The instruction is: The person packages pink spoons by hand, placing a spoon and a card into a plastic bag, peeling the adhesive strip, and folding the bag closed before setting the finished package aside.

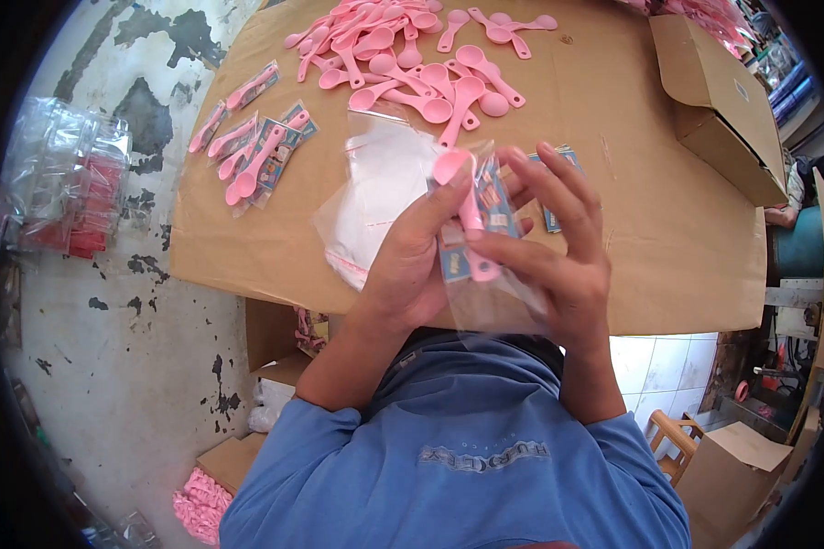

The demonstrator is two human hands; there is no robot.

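Both hands are raised over the near edge of the cardboard-covered table. My left hand (419, 245) grips a clear plastic bag (494, 306) from the left, its thumb near the bowl of a pink measuring spoon (470, 206). The spoon lies bowl-up along a blue printed card (493, 203); both appear to be in the bag. My right hand (563, 233) pinches the spoon's handle and bag with thumb and index finger, its other fingers spread. Beneath the left hand lies a stack of clear bags (375, 188). More printed cards (558, 174) are partly hidden behind the right hand.
Loose pink spoons (375, 41) are heaped at the table's far side. Several packed spoons (256, 165) lie at the left. An open cardboard box (719, 110) stands at the right. Plastic packs (73, 174) sit off the table's left side, and a wooden stool (676, 439) is below right.
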